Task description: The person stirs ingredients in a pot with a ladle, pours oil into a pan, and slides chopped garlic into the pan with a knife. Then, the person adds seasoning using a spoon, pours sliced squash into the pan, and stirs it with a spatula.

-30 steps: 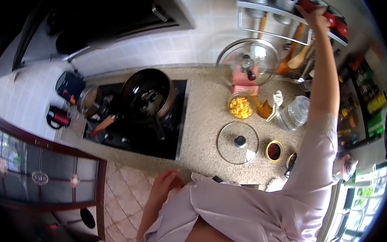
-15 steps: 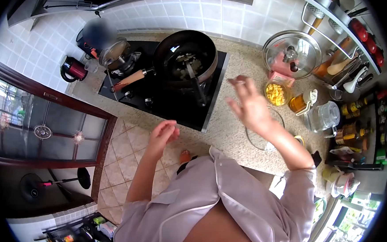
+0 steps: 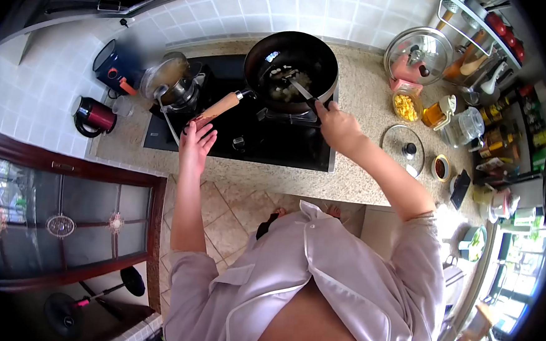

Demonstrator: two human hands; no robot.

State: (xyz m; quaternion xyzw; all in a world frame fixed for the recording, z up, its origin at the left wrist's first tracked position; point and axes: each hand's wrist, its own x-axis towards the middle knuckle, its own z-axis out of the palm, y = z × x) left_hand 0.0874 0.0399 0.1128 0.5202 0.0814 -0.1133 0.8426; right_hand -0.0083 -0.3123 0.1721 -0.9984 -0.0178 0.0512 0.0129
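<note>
Now the right hand, free a moment ago, grips the spatula tilted in the wok, apparently giving control over the pale pieces. The left hand, fingers parted, is at the wooden handle, contact unclear.

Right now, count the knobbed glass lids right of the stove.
2: the large lid is propped near the wall; the small lid lies on the counter.
</note>
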